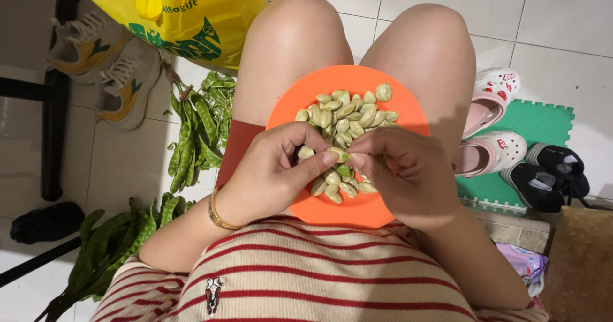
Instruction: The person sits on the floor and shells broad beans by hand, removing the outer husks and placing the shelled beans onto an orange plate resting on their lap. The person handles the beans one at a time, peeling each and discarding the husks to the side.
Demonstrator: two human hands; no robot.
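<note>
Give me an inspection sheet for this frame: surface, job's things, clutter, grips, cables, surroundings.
Surface: orange plate resting on the lap; white tile floor below.
Job's things: pile of pale shelled beans on the plate; one bean pinched between both hands.
Clutter: green pods on the floor at the person's left; more pods nearer.
Grips: left hand and right hand meet over the plate, fingertips on the bean.
Cables: nothing seen.
Surroundings: yellow bag, sneakers, white clogs, black shoes, green mat.
</note>
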